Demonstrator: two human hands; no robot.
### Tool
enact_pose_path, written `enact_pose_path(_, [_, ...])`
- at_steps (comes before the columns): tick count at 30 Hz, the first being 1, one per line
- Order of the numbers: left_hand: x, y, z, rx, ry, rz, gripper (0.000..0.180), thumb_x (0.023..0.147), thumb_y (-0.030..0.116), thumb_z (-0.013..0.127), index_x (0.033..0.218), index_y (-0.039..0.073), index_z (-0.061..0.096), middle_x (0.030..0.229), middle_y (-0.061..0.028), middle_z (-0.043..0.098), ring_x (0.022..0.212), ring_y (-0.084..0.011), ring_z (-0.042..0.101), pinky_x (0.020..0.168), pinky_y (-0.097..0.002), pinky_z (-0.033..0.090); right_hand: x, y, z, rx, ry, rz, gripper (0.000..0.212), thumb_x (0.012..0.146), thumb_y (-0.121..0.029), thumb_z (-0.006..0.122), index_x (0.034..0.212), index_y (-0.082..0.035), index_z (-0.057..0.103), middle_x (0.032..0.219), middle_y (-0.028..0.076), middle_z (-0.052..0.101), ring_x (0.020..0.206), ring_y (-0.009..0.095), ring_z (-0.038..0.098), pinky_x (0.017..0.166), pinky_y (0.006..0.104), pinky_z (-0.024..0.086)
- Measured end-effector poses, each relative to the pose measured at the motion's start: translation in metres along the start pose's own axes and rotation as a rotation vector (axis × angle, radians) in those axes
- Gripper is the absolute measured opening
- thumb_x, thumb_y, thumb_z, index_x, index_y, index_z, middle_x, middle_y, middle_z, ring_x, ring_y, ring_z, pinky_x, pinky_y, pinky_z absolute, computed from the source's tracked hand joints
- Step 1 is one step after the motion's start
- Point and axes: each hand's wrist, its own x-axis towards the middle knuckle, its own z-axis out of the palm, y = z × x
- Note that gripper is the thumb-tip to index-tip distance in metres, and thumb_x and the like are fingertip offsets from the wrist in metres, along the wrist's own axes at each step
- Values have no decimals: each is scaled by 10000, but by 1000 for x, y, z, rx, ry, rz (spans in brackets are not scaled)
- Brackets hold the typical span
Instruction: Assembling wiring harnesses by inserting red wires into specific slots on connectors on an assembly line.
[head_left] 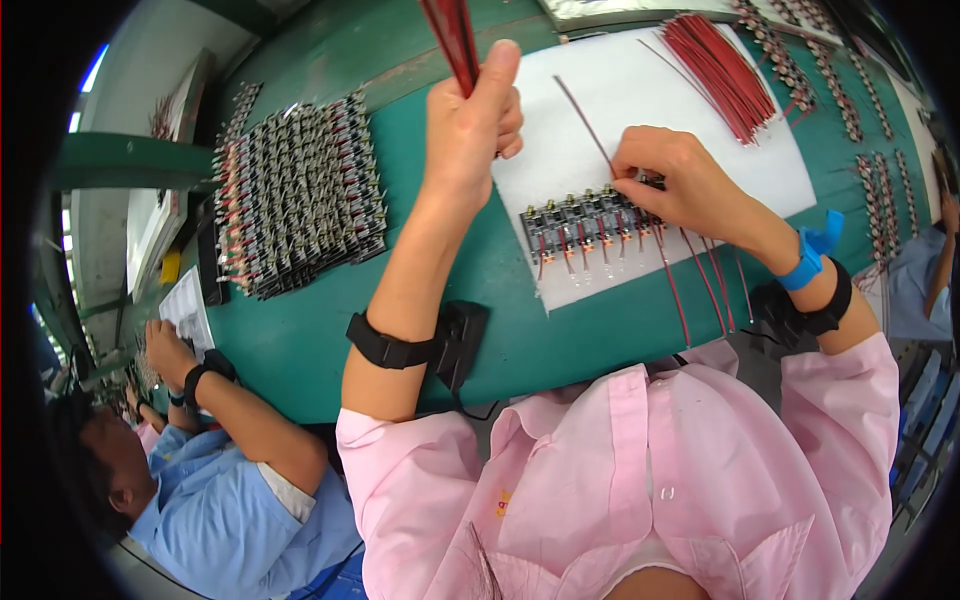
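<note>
My left hand [468, 130] is raised over the table, its fingers wrapped round a bundle of red and dark wires [453, 40]. To its right, my right hand [680, 175] pinches a single thin wire [585, 118] at the far side of a row of small circuit boards [575, 230]. The wire slants up and left from the fingertips; its lower end is hidden by them. Short red and dark wires cross the row's left part, while several longer ones [672, 285] hang off its right part toward me. Beneath the row lies a white foam sheet [530, 180].
Another pile of red wires [715, 75] lies on the sheet's far right. Stacked circuit boards [300, 195] stand at left on the green tabletop [560, 340]. Component strips [880, 205] line the right side. A co-worker in blue [240, 520] works at left, another person [905, 280] at far right.
</note>
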Motion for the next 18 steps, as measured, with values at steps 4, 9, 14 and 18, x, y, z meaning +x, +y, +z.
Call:
enact_pose_path(4, [-1, 1, 5, 69, 46, -17, 482, 828, 378, 470, 489, 153, 212, 431, 57, 212, 373, -44, 181, 360, -210, 177, 2, -4, -5, 77, -80, 104, 103, 659, 11, 569, 674, 18, 467, 625, 83, 468, 541, 184, 446, 500, 271, 372])
enact_pose_path(9, [1, -3, 0, -6, -1, 22, 440, 790, 366, 536, 497, 125, 312, 432, 55, 280, 367, -35, 235, 340, -208, 209, 6, -10, -4, 111, -127, 235, 106, 659, 24, 564, 677, 24, 460, 623, 67, 448, 544, 146, 403, 511, 247, 355])
enact_pose_path(14, [4, -9, -10, -168, -61, -71, 363, 800, 323, 532, 575, 42, 483, 425, 41, 319, 334, -55, 262, 327, -207, 196, 4, -6, -4, 148, -96, 231, 103, 666, 21, 561, 680, 24, 459, 621, 56, 435, 559, 114, 393, 514, 232, 345])
enact_pose_path(18, [3, -10, -12, -200, -103, -61, 338, 794, 304, 548, 575, 60, 467, 423, 65, 301, 337, -33, 251, 330, -187, 190, 3, -2, -2, 151, -83, 249, 100, 678, 8, 559, 679, 23, 460, 617, 49, 433, 559, 102, 394, 509, 225, 343])
